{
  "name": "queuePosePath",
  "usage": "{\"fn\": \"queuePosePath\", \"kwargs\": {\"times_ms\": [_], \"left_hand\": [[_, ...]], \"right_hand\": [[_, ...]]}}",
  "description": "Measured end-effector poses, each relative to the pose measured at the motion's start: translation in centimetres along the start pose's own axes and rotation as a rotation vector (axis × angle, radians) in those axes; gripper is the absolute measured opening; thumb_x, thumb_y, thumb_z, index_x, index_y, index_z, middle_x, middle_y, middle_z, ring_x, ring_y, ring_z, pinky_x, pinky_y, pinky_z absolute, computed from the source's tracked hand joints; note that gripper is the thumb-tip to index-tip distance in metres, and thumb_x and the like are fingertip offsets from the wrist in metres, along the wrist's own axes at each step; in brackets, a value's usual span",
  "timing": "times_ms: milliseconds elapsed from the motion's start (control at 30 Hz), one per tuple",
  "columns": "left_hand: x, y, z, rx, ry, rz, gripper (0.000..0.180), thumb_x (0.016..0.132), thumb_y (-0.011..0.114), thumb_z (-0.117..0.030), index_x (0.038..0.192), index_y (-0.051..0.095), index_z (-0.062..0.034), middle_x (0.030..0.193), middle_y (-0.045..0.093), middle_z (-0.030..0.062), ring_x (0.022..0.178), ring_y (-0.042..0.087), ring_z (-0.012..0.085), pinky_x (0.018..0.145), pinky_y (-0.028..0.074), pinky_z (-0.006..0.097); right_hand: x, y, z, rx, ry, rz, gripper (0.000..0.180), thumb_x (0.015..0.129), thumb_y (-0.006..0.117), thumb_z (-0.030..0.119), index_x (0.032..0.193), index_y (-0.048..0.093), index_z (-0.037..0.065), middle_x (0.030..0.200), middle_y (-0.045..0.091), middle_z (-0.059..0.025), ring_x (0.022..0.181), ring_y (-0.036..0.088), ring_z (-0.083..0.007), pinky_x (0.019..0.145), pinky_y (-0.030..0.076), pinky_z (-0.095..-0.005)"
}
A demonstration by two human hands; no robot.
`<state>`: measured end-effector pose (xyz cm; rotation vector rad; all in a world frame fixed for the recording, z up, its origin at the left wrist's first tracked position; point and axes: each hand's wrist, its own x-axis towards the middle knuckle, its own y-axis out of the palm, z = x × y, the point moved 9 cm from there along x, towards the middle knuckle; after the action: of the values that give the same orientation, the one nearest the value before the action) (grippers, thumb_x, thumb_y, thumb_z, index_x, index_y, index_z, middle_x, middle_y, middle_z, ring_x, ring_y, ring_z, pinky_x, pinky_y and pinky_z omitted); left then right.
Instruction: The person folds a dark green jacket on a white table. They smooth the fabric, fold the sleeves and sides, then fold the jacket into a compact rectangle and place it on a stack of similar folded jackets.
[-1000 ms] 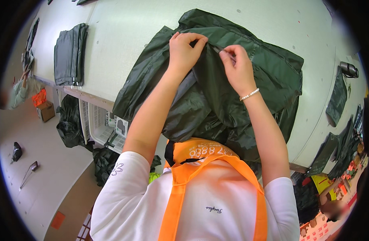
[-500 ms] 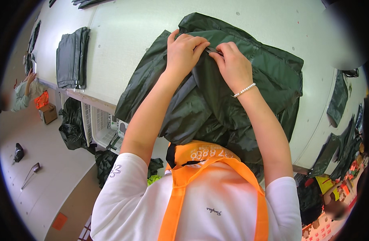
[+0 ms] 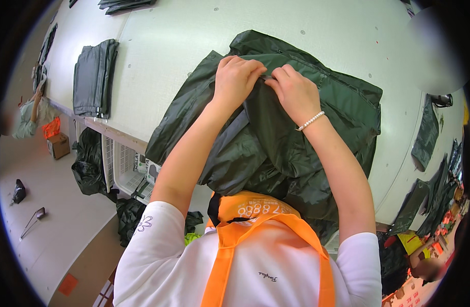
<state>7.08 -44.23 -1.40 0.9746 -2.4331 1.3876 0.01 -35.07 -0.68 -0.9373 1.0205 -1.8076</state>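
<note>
A crumpled dark green garment of glossy, coated-looking cloth lies over the table edge and hangs toward my lap. My left hand pinches a fold of it near its upper edge, fingertips pressed together. Close beside it, my right hand, with a beaded bracelet at the wrist, is closed in a pinch. A small grey piece shows at its fingertips; its kind is mostly hidden. Both hands rest at the cloth, with a narrow gap between their fingertips.
Folded dark green garments are stacked at the left of the pale table. Below the table edge stands a white plastic basket, beside dark bags or cloth. More dark pieces lie at the right. Other people are at both sides.
The whole view has shifted slightly, so table and garment sit lower. Both hands stay at the same fold, and less of the grey piece shows at my right fingertips.
</note>
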Motion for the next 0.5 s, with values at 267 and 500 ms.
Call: {"fn": "queuePosePath", "kwargs": {"times_ms": [267,500], "left_hand": [[-0.2,1.3,3.6,-0.362,-0.402,0.096,0.010,0.086,0.061,-0.012,0.085,0.064,-0.0023,0.064,0.060,0.0046,0.060,0.057,0.0104,0.060,0.044,0.025],[0.2,1.2,2.6,-0.288,-0.389,0.247,0.013,0.087,0.061,-0.014,0.087,0.061,-0.0002,0.062,0.059,0.0048,0.059,0.054,0.0067,0.056,0.043,0.022]], "right_hand": [[-1.7,0.3,-4.2,0.459,0.257,-0.028,0.029,0.078,0.070,0.027,0.093,0.060,0.004,0.090,0.061,-0.0077,0.078,0.063,-0.0253,0.067,0.051,-0.0337],[-3.3,-2.6,0.1,0.160,0.030,-0.079,0.020,0.072,0.066,0.007,0.091,0.066,0.010,0.079,0.059,-0.0056,0.071,0.061,-0.0231,0.059,0.049,-0.0342]]}}
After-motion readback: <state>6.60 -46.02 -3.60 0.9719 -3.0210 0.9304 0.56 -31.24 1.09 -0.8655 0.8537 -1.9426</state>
